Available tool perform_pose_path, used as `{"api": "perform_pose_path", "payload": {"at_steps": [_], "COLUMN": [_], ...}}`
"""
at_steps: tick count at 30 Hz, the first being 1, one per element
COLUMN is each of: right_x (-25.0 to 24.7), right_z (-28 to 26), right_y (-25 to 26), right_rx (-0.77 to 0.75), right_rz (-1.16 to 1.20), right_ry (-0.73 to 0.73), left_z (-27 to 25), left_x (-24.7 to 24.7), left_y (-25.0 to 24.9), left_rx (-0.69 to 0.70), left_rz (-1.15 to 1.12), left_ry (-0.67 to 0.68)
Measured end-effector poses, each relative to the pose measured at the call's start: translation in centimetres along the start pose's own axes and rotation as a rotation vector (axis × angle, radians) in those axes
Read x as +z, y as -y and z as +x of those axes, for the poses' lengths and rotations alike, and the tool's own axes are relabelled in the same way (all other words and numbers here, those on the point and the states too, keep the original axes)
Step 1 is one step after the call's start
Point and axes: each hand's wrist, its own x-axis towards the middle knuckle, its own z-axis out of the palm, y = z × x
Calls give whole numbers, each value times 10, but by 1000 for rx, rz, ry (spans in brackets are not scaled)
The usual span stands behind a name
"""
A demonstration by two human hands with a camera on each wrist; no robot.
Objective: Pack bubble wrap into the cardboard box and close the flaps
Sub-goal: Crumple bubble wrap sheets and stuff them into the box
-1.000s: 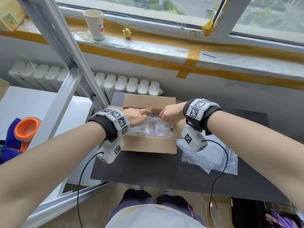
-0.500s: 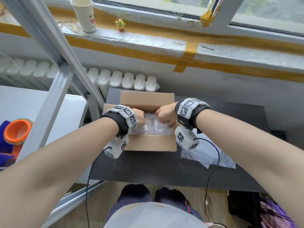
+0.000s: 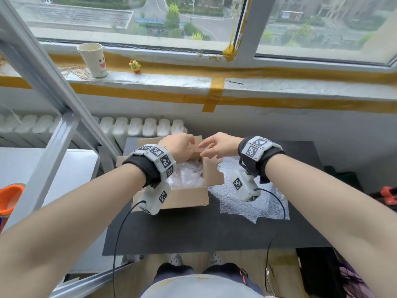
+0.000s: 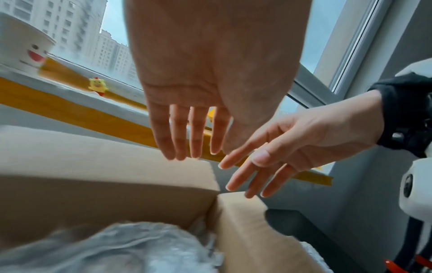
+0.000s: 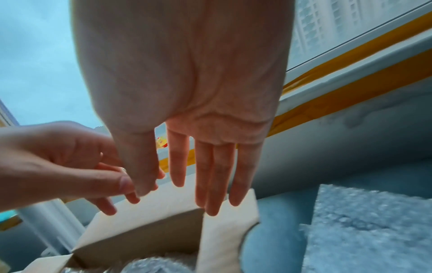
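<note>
— Four flaps stand open on the cardboard box, which sits on the left part of the dark table, its left flap reaching the table's left edge. How much room do the hands have?

— Plenty above. The left hand and right hand hover over the box's far flap, fingers straight and spread, holding nothing. The two sets of fingertips come very near each other; whether they touch cannot be told. In the left wrist view the left fingers hang just above the flap's top edge, apart from it.

— And around the box?

— A white radiator stands close behind it, and a slanted grey metal frame rises to the left. To the right the table is partly covered by a flat sheet of bubble wrap, just beside the box's right flap.

— What does the packed wrap look like?

— Crumpled bubble wrap fills the inside, clear and shiny, bunched in a mound below the flaps' upper edges.

— Anything else?

— One paper cup and a small yellow toy on the windowsill, well apart from the hands.
</note>
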Motion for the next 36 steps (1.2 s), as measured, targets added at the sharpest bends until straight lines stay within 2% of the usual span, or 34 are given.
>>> {"api": "perform_pose_path", "payload": {"at_steps": [4, 10, 14, 21, 25, 36], "right_x": [-12, -9, 6, 32, 45, 56], "right_z": [-29, -58, -64, -58, -50, -45], "right_y": [-42, -121, -177, -258, -281, -292], "right_rx": [-9, 94, 149, 168, 134, 81], "right_rz": [-19, -65, -126, -300, -325, -345], "right_ry": [-131, -248, -275, -162, -176, -322], "left_z": [8, 11, 17, 33, 40, 37], "left_x": [18, 76, 127, 190, 208, 216], "left_y": [-48, -112, -130, -137, -136, -143], "left_rx": [49, 151, 124, 86, 50, 57], "left_rz": [-16, -32, -62, 156, 206, 247], "left_ry": [-63, -92, 26, 210, 276, 142]}}
